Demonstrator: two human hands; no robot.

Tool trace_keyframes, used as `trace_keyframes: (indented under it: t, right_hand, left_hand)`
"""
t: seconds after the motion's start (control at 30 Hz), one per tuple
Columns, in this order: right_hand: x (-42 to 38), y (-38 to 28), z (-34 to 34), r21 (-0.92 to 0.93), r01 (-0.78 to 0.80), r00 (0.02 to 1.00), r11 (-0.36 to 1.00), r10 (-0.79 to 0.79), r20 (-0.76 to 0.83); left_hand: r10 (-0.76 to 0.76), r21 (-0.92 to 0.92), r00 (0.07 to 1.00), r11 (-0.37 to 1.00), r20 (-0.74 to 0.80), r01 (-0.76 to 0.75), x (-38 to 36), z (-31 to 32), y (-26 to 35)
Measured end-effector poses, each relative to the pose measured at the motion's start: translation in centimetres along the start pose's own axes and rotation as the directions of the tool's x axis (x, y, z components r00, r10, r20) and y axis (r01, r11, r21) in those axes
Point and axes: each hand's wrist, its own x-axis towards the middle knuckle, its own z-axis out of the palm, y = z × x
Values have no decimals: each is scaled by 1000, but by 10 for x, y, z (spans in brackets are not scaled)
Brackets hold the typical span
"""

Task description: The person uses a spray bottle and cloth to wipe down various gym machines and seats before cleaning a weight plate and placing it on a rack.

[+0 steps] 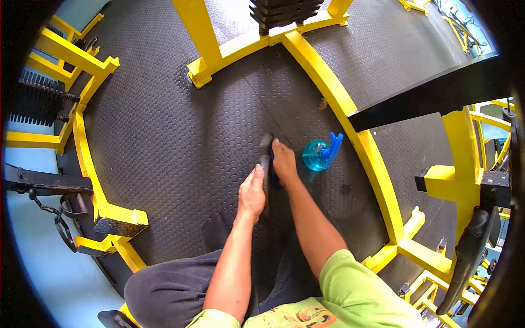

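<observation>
A slim dark grey bar [266, 143] with a rounded end points away from me, just above my lap. My left hand [252, 192] is closed on its left side, thumb lying along the top. On the other side my right hand [285, 163] is closed against the bar, fingertips near its far end. A dark blue patch [273, 176] shows under the right palm, mostly hidden; I cannot tell what it is. Close to the right hand stands a round spray bottle [315, 155] with blue liquid and a blue trigger head.
Black studded rubber matting [158, 131] covers the floor. Yellow steel frames [328, 82] of gym machines run ahead and along both sides. A weight stack [287, 13] is straight ahead, another [41, 95] at the left. A black beam [432, 90] juts in from the right.
</observation>
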Motion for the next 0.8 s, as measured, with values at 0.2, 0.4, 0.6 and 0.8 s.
trace_keyframes:
  t: [0.2,0.4,0.6,0.8]
  right_hand:
    - [-77,-58,1,-166,582,804,796,-533,263]
    - [-48,-55,15,-270,487,870,830,-435,231]
    - [-156,-47,-8,-446,741,670,502,-596,442]
    - [-193,15,-23,-526,542,839,655,-460,291]
  left_hand:
    - [-147,-393,979,899,139,191,3,-23,2]
    - [-68,-620,923,722,380,308,0,-25,1]
    - [3,-723,836,506,548,471,5,-37,-24]
    - [-178,-552,897,735,403,394,0,-23,-1]
